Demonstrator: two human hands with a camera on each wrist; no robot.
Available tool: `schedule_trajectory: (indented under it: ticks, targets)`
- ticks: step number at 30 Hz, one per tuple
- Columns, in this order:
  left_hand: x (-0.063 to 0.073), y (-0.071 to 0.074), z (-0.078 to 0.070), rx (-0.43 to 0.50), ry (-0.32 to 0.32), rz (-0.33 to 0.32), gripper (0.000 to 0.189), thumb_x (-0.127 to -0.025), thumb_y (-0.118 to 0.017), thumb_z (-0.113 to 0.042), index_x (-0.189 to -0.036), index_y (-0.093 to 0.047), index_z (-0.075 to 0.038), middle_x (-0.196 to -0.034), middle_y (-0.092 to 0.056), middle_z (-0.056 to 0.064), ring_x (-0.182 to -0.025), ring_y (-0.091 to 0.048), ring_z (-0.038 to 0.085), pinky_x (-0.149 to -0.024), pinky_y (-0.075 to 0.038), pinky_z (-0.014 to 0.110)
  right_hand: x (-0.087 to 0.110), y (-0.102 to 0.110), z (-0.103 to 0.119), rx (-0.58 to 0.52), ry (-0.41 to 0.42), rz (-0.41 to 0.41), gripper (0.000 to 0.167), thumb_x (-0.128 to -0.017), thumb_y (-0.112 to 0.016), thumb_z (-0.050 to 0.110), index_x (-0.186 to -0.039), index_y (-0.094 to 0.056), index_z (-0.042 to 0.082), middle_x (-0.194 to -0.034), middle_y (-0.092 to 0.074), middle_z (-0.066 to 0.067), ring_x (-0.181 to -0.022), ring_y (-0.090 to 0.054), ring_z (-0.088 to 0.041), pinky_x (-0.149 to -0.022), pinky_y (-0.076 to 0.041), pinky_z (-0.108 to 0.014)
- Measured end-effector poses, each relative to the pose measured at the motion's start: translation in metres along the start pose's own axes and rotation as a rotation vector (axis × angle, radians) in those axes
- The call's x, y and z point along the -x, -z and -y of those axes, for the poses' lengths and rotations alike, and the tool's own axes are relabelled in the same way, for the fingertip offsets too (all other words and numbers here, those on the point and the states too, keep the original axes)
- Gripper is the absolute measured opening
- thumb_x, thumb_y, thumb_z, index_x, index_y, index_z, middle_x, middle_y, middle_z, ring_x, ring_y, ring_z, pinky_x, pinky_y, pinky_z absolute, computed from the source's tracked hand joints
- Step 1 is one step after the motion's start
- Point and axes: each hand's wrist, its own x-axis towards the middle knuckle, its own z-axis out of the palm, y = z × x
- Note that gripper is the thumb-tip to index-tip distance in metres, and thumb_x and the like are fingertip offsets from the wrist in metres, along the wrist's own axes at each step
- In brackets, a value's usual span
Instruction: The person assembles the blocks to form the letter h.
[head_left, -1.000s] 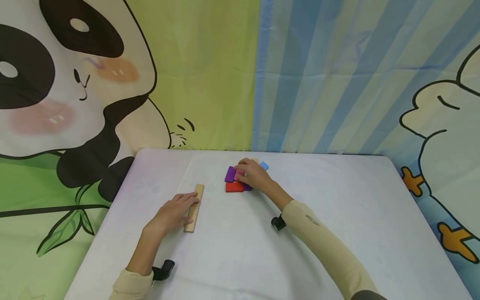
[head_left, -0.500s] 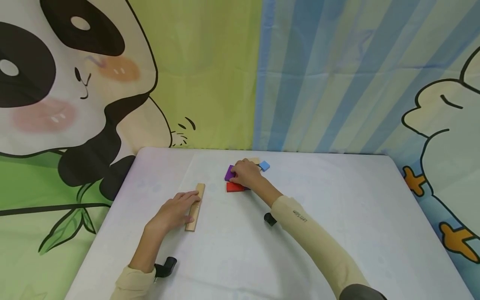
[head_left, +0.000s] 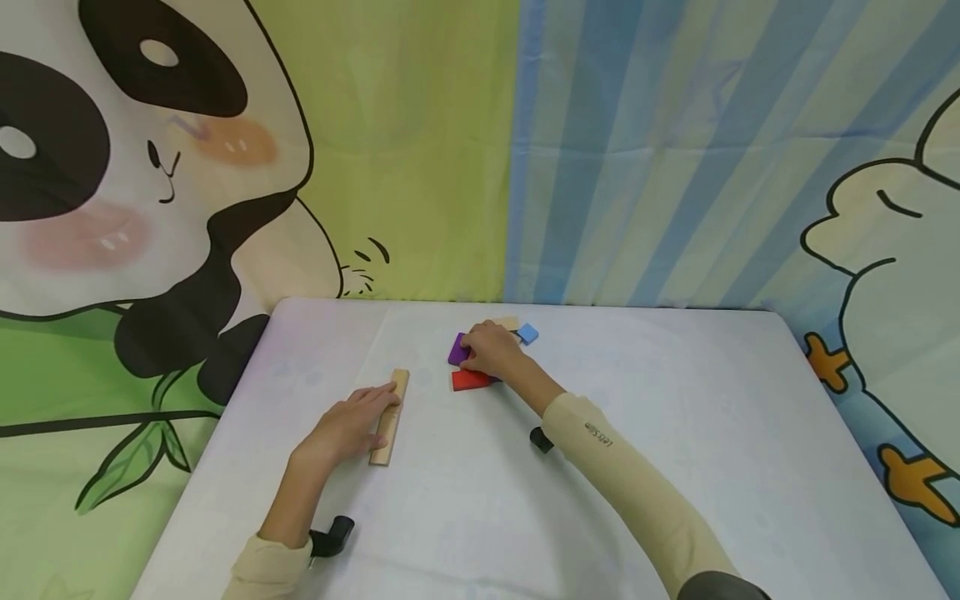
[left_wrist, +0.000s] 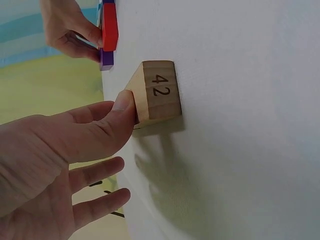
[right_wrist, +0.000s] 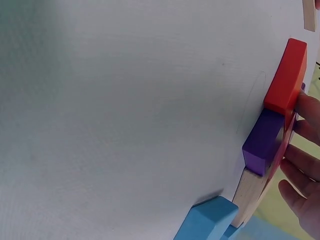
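Observation:
My left hand (head_left: 341, 429) pinches a long, pale wooden block (head_left: 390, 417) lying on the white table. In the left wrist view the thumb presses its side, and the number 42 shows on the end. My right hand (head_left: 491, 348) reaches over a group of coloured blocks at the back middle. Its thumb and fingers rest on them, with the thumb by the red block (right_wrist: 289, 75) and fingers over a pinkish block (right_wrist: 280, 162), which the hand hides in the head view. A purple block (head_left: 458, 350) shows left of the fingertips, and another purple block (right_wrist: 262, 137) adjoins the red one.
Beside the right hand lie a wooden block (head_left: 507, 322) and a blue block (head_left: 528, 333), close to the table's back edge. White cloth covers the table (head_left: 637, 375). Behind hangs a printed curtain (head_left: 420, 150) with a panda. Black wrist cameras (head_left: 332, 536) project from the sleeves.
The right hand has shifted left over the pink block, uncovering the wooden and blue blocks. The red block has turned slightly and slid toward me. The left hand stays on its block.

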Motion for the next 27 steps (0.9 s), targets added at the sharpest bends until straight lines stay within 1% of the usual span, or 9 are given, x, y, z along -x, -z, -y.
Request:
schedule_trajectory:
  ticks: [6, 11, 14, 19, 21, 24, 27]
  targets:
    - [-0.001, -0.0017, 0.0005, 0.006, 0.007, 0.008, 0.059, -0.078, -0.079, -0.01, -0.132, -0.054, -0.012, -0.154, -0.039, 0.011, -0.14, -0.037, 0.036, -0.107, -0.035, 0.062, 0.001, -0.0005, -0.0008, -0.005, 0.007, 0.0, 0.039, -0.088, -0.07, 0.038, -0.119, -0.07, 0.015, -0.12, -0.068, -0.007, -0.114, -0.057, -0.025, -0.099, -0.049, -0.037]
    - [-0.0012, 0.0006, -0.0002, -0.004, -0.018, 0.003, 0.059, -0.078, -0.079, -0.01, -0.131, -0.054, -0.01, -0.153, -0.04, 0.012, -0.138, -0.038, 0.037, -0.106, -0.037, 0.061, -0.0004, -0.0014, -0.0013, -0.005, 0.0, 0.002, 0.04, -0.088, -0.07, 0.039, -0.12, -0.07, 0.016, -0.121, -0.067, -0.007, -0.115, -0.057, -0.024, -0.099, -0.049, -0.036]
    - [-0.0015, 0.002, 0.0, -0.016, -0.025, -0.008, 0.059, -0.077, -0.079, -0.01, -0.131, -0.054, -0.01, -0.152, -0.042, 0.013, -0.138, -0.039, 0.037, -0.105, -0.037, 0.061, -0.0005, -0.0009, -0.001, -0.021, -0.007, -0.012, 0.039, -0.087, -0.071, 0.038, -0.119, -0.07, 0.014, -0.121, -0.067, -0.008, -0.115, -0.056, -0.025, -0.1, -0.049, -0.037]
    - [-0.002, -0.0002, 0.0006, 0.007, -0.009, 0.008, 0.06, -0.077, -0.079, -0.01, -0.131, -0.053, -0.011, -0.151, -0.042, 0.013, -0.138, -0.038, 0.037, -0.106, -0.037, 0.061, 0.0007, -0.003, -0.0015, -0.028, -0.008, -0.014, 0.04, -0.087, -0.071, 0.037, -0.119, -0.07, 0.014, -0.123, -0.067, -0.008, -0.117, -0.056, -0.025, -0.103, -0.048, -0.037]
    - [-0.0029, -0.0007, 0.0005, 0.01, -0.003, 0.018, 0.062, -0.077, -0.08, -0.011, -0.133, -0.052, -0.011, -0.15, -0.042, 0.013, -0.137, -0.039, 0.036, -0.106, -0.037, 0.061, 0.0004, -0.004, -0.0025, -0.031, -0.005, -0.013, 0.04, -0.087, -0.071, 0.038, -0.119, -0.07, 0.015, -0.124, -0.066, -0.007, -0.118, -0.055, -0.025, -0.103, -0.047, -0.037]
    - [-0.0038, 0.0005, 0.0009, -0.011, -0.002, 0.024, 0.066, -0.077, -0.08, -0.012, -0.135, -0.05, -0.011, -0.149, -0.043, 0.013, -0.137, -0.039, 0.036, -0.106, -0.038, 0.06, -0.0007, -0.0048, -0.0037, -0.039, 0.006, -0.014, 0.04, -0.087, -0.071, 0.038, -0.119, -0.07, 0.014, -0.124, -0.066, -0.008, -0.118, -0.055, -0.025, -0.103, -0.047, -0.037]
    - [-0.005, 0.004, 0.0011, -0.03, -0.009, 0.03, 0.072, -0.078, -0.079, -0.013, -0.141, -0.046, -0.008, -0.149, -0.042, 0.015, -0.137, -0.039, 0.037, -0.106, -0.038, 0.06, -0.0019, -0.0034, -0.005, -0.036, 0.008, -0.015, 0.04, -0.087, -0.07, 0.038, -0.119, -0.07, 0.014, -0.124, -0.066, -0.008, -0.118, -0.055, -0.025, -0.104, -0.047, -0.038]
